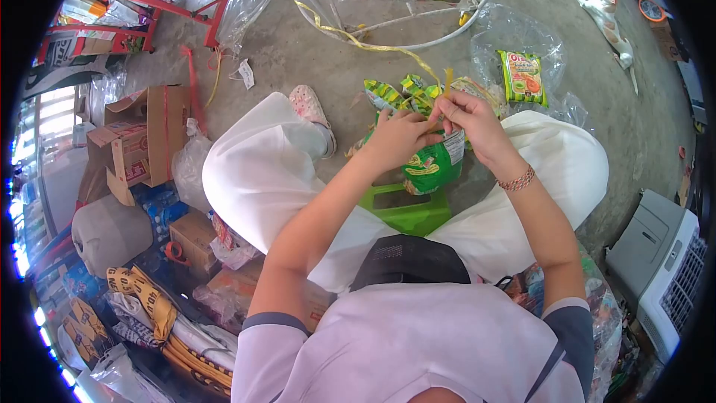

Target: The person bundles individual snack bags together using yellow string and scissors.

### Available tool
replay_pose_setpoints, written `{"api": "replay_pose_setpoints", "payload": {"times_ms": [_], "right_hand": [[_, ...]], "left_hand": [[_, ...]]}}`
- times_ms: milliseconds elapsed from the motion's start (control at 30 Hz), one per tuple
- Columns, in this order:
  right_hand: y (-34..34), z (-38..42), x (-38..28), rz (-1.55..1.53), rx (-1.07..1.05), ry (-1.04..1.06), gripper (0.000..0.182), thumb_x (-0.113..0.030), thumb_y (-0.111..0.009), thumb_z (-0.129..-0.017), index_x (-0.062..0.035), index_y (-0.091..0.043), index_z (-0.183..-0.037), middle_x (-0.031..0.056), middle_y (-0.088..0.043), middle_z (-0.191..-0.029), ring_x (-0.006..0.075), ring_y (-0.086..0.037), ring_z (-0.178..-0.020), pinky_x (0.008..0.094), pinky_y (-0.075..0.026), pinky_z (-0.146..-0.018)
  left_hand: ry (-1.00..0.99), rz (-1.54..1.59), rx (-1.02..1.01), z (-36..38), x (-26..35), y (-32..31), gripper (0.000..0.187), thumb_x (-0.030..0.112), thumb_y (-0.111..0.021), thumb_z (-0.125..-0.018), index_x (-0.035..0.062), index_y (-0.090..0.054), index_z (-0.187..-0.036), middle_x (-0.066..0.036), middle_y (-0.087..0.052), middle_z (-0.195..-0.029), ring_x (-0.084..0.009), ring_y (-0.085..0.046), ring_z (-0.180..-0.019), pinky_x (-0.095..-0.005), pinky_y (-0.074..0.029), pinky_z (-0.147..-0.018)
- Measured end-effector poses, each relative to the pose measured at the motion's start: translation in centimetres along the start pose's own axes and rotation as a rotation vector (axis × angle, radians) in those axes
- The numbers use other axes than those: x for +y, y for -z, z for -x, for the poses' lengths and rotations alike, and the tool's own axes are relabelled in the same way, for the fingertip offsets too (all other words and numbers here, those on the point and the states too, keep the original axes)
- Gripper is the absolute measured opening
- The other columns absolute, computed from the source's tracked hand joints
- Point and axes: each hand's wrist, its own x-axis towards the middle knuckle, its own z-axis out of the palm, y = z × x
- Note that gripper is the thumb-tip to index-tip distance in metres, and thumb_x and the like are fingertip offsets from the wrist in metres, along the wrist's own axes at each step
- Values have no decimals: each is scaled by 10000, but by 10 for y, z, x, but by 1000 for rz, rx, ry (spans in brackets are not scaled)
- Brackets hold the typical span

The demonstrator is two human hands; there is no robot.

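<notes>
Between my knees is a bundle of shiny green food packets (432, 168), partly hidden by my hands. My left hand (403, 134) is bent over the top of the bundle, fingertips close to my right hand; whether they also pinch string is hidden. My right hand (471, 123) pinches a yellow plastic string (350, 39) at the bundle, with a short end sticking up above the fingers. The string runs slackly away to the white metal frame. A green plastic stool (410, 213) lies below the bundle, in front of my body.
A single green packet (522, 77) lies on clear plastic wrap (514, 30) at the right. The white tubular frame (418, 43) stands ahead. Cardboard boxes (168, 127) are at the left, a grey-and-white pet carrier (656, 254) at the right. A cat (605, 15) lies on the floor.
</notes>
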Motion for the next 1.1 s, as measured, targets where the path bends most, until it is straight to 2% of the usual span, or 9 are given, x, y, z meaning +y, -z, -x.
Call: {"api": "replay_pose_setpoints", "payload": {"times_ms": [233, 367, 467, 567, 667, 867, 1000, 1067, 1100], "right_hand": [[10, 3, 4, -17, -24, -11, 205, -205, -550, -992, -54, -681, -946, 0, -660, -866, 63, -542, -709, 211, -375, -647], [6, 4, 2, 112, -79, 61, 224, -216, -543, -1000, -40, -665, -933, -1, -646, -876, 79, -544, -770, 241, -421, -759], [4, 6, 4, 91, -62, 60, 231, -211, -551, -994, -29, -679, -932, 0, -658, -883, 77, -547, -777, 241, -434, -758], [-5, 11, 7, 226, -165, 54, 235, -207, -557, -991, -23, -689, -928, 1, -667, -885, 70, -547, -782, 246, -450, -752], [-12, 13, 11, 223, -210, 33, 240, -209, -560, -990, -24, -695, -920, -5, -662, -872, 64, -548, -787, 251, -465, -753], [-7, 8, 40, -167, 170, -146, 242, -218, -550, -996, -37, -693, -922, -12, -632, -809, 57, -548, -763, 227, -446, -725], [-11, 14, 51, 8, 8, -205, 230, -232, -553, -994, -55, -684, -928, -13, -624, -810, 53, -531, -713, 221, -431, -675], [-21, 18, 51, 165, -187, -179, 227, -239, -557, -991, -60, -680, -927, -17, -622, -816, 50, -519, -685, 222, -432, -657], [-14, 12, 54, 147, -102, -191, 225, -240, -560, -990, -59, -680, -931, -19, -622, -816, 49, -521, -679, 221, -435, -653]], "left_hand": [[92, -85, -108, 3, -26, 14, 415, 485, -642, -863, 260, -670, -1211, -70, -593, -1200, -254, -516, -1174, -560, -286, -1039], [258, 488, -139, 1, -47, 23, 318, 330, -717, -817, 120, -702, -1055, -69, -693, -1010, -251, -625, -1002, -500, -288, -1036], [254, 272, -85, 2, -42, 21, 247, 279, -715, -811, 109, -700, -990, -68, -709, -885, -256, -659, -857, -480, -320, -999], [309, 166, -161, -1, -47, 9, 193, 304, -747, -780, 169, -699, -909, -27, -701, -926, -206, -636, -904, -493, -300, -935], [107, -53, -27, 4, -58, -21, 172, 315, -745, -777, 202, -692, -896, -1, -651, -969, -208, -581, -1021, -498, -311, -921], [180, -121, -142, 7, -56, -49, 229, 333, -782, -735, 219, -676, -903, 9, -598, -1015, -221, -524, -1112, -542, -340, -894], [317, -189, 47, 7, -65, -65, 361, 305, -830, -679, 209, -644, -973, -16, -576, -1067, -242, -517, -1139, -574, -353, -885], [351, -253, -33, 6, -70, -68, 443, 306, -846, -657, 203, -617, -1022, -29, -564, -1100, -252, -512, -1148, -583, -356, -891], [367, -284, -78, 7, -72, -70, 484, 307, -853, -646, 201, -604, -1047, -36, -558, -1116, -257, -509, -1153, -587, -357, -894]]}}
